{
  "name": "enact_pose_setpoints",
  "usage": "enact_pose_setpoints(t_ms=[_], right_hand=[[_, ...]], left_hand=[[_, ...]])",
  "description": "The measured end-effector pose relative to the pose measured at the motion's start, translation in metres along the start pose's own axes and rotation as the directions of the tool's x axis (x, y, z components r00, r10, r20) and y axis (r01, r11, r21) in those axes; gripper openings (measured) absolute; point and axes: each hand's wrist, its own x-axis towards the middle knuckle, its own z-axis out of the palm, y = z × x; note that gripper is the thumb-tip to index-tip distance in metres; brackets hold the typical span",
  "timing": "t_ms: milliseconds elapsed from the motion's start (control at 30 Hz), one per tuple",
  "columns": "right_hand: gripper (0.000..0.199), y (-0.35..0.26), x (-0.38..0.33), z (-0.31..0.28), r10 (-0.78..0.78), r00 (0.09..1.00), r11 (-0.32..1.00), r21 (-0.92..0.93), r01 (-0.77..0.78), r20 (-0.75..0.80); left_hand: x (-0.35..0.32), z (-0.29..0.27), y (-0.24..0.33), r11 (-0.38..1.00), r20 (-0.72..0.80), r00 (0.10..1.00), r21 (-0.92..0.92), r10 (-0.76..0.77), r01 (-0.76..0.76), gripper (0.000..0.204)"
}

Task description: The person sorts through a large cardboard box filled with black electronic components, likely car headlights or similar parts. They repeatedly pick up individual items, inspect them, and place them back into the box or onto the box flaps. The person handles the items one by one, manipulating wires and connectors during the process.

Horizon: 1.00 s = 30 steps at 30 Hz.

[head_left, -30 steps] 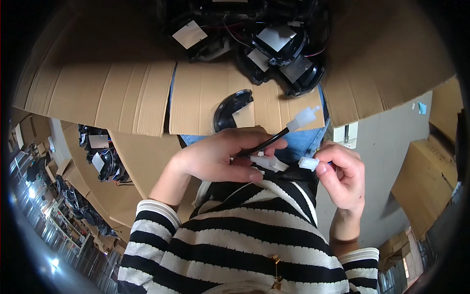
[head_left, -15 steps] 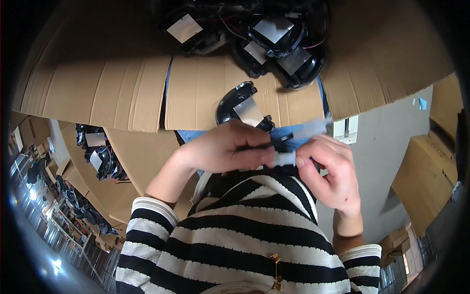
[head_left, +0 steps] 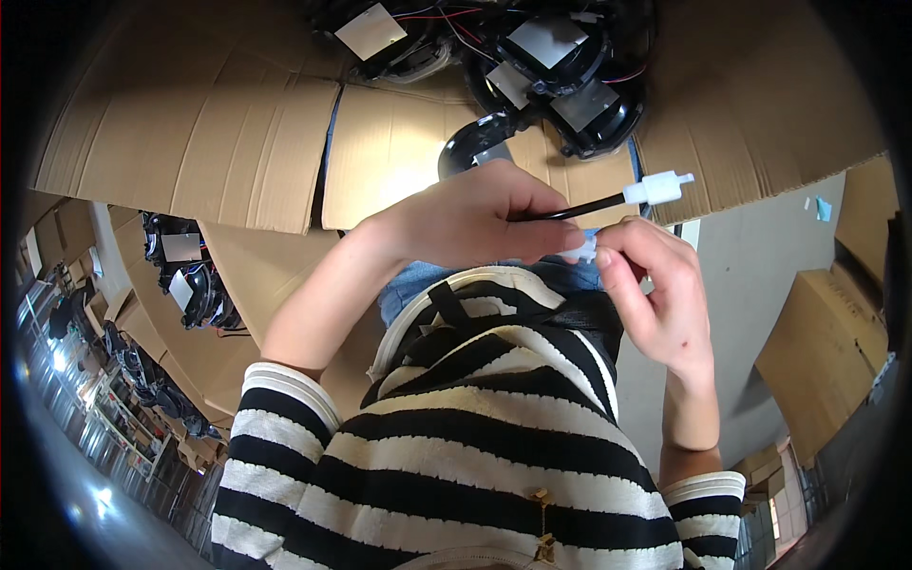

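Close before the person's striped black-and-white top, the left hand point(head_left: 465, 223) is curled tight around a thin black sheathed cable point(head_left: 570, 209), which juts out to the right and ends in a small white plastic plug connector point(head_left: 657, 187) held in the air above the right hand's knuckles; the right hand point(head_left: 655, 294) sits just beside it, thumb and forefinger pinched on a second small white plastic piece point(head_left: 584, 251) that touches the left hand's fingertips, though what exactly that piece is stays too small to tell. To do this well, I judge that the left hand should keep the cable steady near its end so the plug does not swing, while the right brings its piece up squarely, without twisting the thin wire. Beyond the hands, an open brown corrugated cardboard box point(head_left: 190, 133) spreads its flaps wide, and inside it lie round black plastic fan housings with red and black wires point(head_left: 560, 66), each bearing a pale grey rectangular label point(head_left: 370, 28). Another such housing, black and curved point(head_left: 465, 152), rests on the flap just above the left hand. At the left, lower down, a further box holds more black housings with pale square labels point(head_left: 185, 275), and a closed brown carton point(head_left: 826, 351) stands on the grey floor at the right
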Motion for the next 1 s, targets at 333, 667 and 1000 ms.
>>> enact_pose_setpoints(t_ms=[333,667,1000], right_hand=[[0.010,-0.003,-0.030,-0.021,0.368,0.926,0.766,0.536,-0.355,0.088],[0.006,-0.008,-0.013,-0.023,0.136,0.989,0.866,0.492,-0.089,-0.061],[0.005,-0.014,-0.009,-0.022,0.123,0.986,0.991,0.075,-0.115,-0.111]], left_hand=[[-0.023,0.013,0.002,0.972,-0.351,0.935,-0.202,0.041,-0.119,0.019],[-0.035,0.005,-0.009,0.971,-0.241,0.940,0.051,0.240,-0.235,0.016],[-0.033,0.000,-0.012,0.969,-0.157,0.958,0.097,0.240,-0.227,0.015]])
